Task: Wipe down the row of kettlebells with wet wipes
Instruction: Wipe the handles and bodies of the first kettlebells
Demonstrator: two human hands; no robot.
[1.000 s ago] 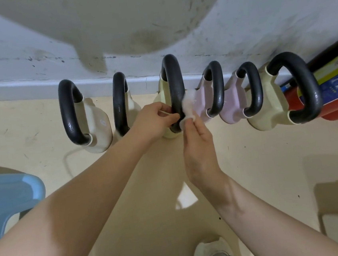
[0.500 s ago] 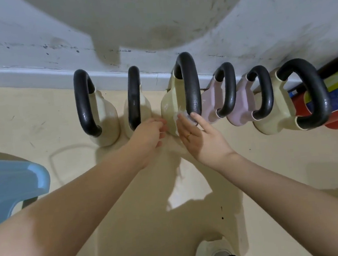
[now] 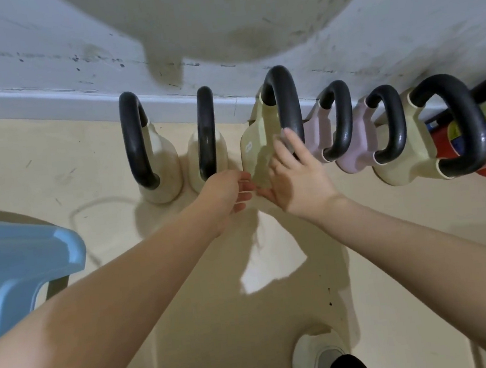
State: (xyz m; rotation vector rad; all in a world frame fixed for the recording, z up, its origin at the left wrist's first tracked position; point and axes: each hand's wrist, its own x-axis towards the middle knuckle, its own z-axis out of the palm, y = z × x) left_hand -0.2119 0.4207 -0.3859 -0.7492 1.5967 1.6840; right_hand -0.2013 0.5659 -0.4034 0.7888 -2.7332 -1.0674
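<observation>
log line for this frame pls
stage: wiping | target: third cream kettlebell with black handle | right hand: flat on body, wipe not visible | left hand: beside base | remaining: unclear

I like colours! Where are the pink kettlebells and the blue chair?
left pink kettlebell (image 3: 317, 129): head view, on its pink body.
right pink kettlebell (image 3: 357, 142): head view, pink body.
blue chair (image 3: 19, 261): head view, seat.

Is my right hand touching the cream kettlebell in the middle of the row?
Touching. The head view shows the right hand laid flat against the cream kettlebell with the black handle, its fingers pressed onto the body beside the handle with no gap visible.
</observation>
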